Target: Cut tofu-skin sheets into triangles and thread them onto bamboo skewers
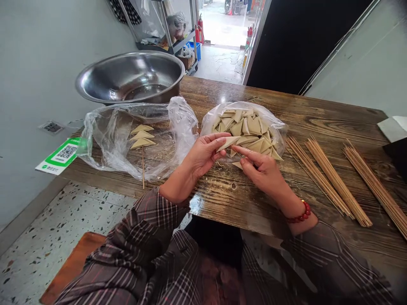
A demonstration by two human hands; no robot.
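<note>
In the middle of the head view my left hand (203, 154) pinches a pale beige triangle (229, 142) that looks like a folded sheet of tofu skin. Close on its right, my right hand (262, 171) has its fingers closed around a thin bamboo skewer, mostly hidden by the fingers, with the index finger pointing at the triangle. Just behind both hands, a clear plastic bag (210, 116) holds a heap of such triangles (249, 125). One loose triangle (238, 164) lies under my right hand. To the left rests a skewer (143, 169) threaded with three triangles (142, 136).
Several bundles of bamboo skewers (337, 180) lie on the wooden table (222, 203) at the right. A large steel basin (95, 87) stands at the back left, behind a spread plastic bag (111, 156). A green QR card (60, 156) sits at the left edge.
</note>
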